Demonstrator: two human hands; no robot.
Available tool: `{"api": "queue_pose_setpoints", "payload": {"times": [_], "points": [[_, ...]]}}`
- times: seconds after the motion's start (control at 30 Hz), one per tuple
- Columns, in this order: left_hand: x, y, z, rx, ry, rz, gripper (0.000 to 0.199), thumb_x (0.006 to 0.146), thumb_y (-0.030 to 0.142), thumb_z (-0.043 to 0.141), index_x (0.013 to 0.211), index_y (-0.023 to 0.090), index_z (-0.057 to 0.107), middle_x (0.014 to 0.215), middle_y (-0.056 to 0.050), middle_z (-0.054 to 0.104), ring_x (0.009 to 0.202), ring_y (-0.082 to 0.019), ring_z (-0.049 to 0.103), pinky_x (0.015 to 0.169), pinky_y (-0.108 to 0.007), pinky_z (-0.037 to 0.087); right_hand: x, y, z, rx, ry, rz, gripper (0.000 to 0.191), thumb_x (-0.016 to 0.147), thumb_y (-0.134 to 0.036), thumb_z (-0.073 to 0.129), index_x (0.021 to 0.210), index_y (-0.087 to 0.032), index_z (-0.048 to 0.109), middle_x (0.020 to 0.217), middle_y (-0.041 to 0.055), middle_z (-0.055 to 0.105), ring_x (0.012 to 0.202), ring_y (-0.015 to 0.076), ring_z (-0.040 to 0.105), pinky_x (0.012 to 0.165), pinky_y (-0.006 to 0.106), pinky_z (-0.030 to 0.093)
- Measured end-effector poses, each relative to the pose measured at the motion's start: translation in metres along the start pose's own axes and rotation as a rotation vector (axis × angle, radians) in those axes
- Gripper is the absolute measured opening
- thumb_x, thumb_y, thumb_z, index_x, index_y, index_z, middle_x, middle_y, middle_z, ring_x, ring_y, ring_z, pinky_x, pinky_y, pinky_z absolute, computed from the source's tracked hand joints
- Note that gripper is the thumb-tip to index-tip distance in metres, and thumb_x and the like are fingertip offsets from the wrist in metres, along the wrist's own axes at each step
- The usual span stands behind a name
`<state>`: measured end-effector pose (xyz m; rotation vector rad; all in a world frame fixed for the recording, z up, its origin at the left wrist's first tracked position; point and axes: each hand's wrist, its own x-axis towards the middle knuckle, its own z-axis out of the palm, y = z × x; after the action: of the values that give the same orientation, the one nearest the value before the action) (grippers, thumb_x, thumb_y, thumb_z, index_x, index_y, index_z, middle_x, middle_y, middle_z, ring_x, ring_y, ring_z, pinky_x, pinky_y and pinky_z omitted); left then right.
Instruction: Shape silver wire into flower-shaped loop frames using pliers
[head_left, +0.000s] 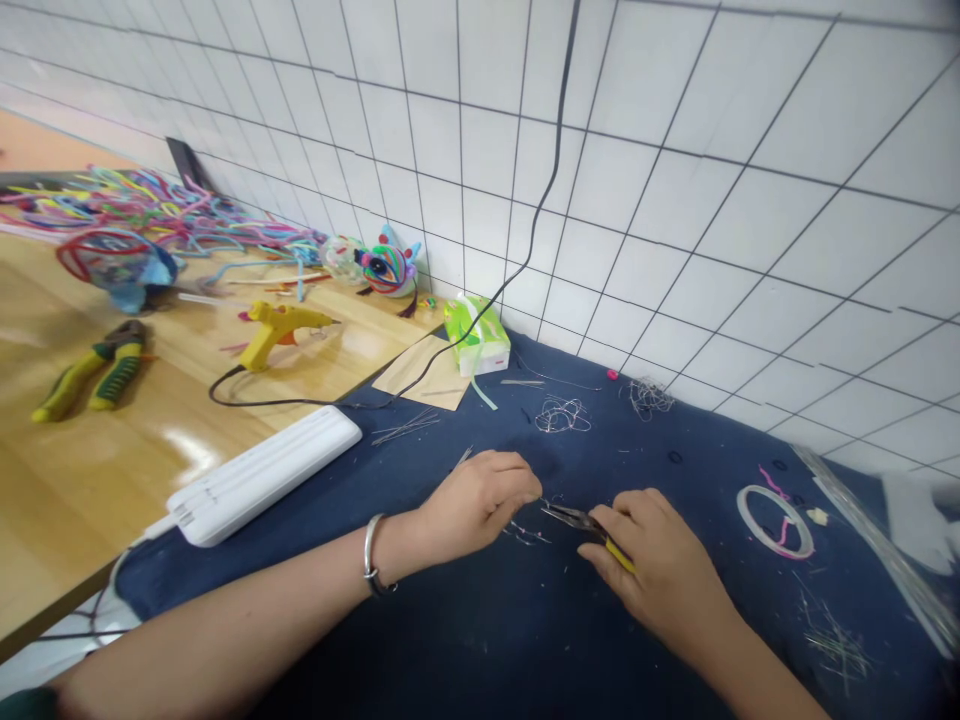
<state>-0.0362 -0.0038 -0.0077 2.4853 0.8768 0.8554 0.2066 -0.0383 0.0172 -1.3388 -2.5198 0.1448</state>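
My left hand (480, 505) is closed in a pinch on a thin wire (547, 499), whose short end sticks out past the fingertips. In my right hand (652, 555) is a pair of needle-nose pliers (574, 517) with yellow grips, held with the fingers wrapped round the handles. The plier tips point left and are close to the wire; I cannot tell whether they touch it. Below the left fingers lie thin wires with small beads (525, 535) on the dark blue cloth (480, 640).
Wire coils (562, 415), a tape ring (775, 522) and wire scraps (836, 645) lie on the cloth. Leftward are a white power strip (266, 475), a yellow glue gun (277, 335), green-yellow pliers (97, 372) and pipe cleaners (187, 215). A tissue pack (478, 335) stands by the tiled wall (495, 150).
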Motion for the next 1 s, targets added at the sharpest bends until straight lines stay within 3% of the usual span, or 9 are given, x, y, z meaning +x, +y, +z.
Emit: {"api": "queue_pose_setpoints", "payload": {"times": [0.2, 0.33, 0.6, 1.0], "points": [[0.002, -0.003, -0.004, -0.123, 0.039, 0.051, 0.021, 0.086, 0.012, 0.04, 0.091, 0.017, 0.06, 0.09, -0.006, 0.062, 0.089, -0.016, 0.055, 0.082, -0.032, 0.039, 0.005, 0.011, 0.004, 0.841, -0.437, 0.334, 0.039, 0.086, -0.05, 0.041, 0.087, -0.018, 0.064, 0.079, 0.004, 0.057, 0.071, 0.0141, 0.052, 0.064, 0.026, 0.04], [0.004, -0.003, -0.005, -0.251, 0.056, 0.08, 0.019, 0.086, 0.013, 0.042, 0.09, 0.016, 0.061, 0.09, -0.007, 0.063, 0.09, -0.016, 0.056, 0.083, -0.033, 0.039, 0.001, 0.007, 0.017, 1.214, -0.525, 0.456, 0.044, 0.084, -0.053, 0.043, 0.085, -0.013, 0.063, 0.075, 0.0048, 0.057, 0.066, 0.0118, 0.051, 0.059, 0.024, 0.039], [0.005, -0.004, -0.006, -0.419, 0.046, 0.145, 0.017, 0.087, 0.016, 0.045, 0.086, 0.016, 0.062, 0.093, -0.009, 0.063, 0.091, -0.016, 0.056, 0.082, -0.033, 0.044, -0.003, 0.001, 0.025, 1.449, -0.565, 0.463, 0.041, 0.084, -0.049, 0.045, 0.082, -0.011, 0.061, 0.068, 0.0034, 0.054, 0.059, 0.0095, 0.049, 0.052, 0.02, 0.034], [0.003, -0.002, -0.006, -0.42, 0.046, 0.203, 0.02, 0.089, 0.023, 0.042, 0.091, 0.017, 0.061, 0.093, -0.01, 0.064, 0.091, -0.017, 0.056, 0.084, -0.036, 0.044, -0.007, -0.005, 0.031, 1.612, -0.566, 0.435, 0.037, 0.084, -0.045, 0.047, 0.076, -0.011, 0.059, 0.061, 0.0018, 0.05, 0.052, 0.0077, 0.044, 0.046, 0.019, 0.03]]}}
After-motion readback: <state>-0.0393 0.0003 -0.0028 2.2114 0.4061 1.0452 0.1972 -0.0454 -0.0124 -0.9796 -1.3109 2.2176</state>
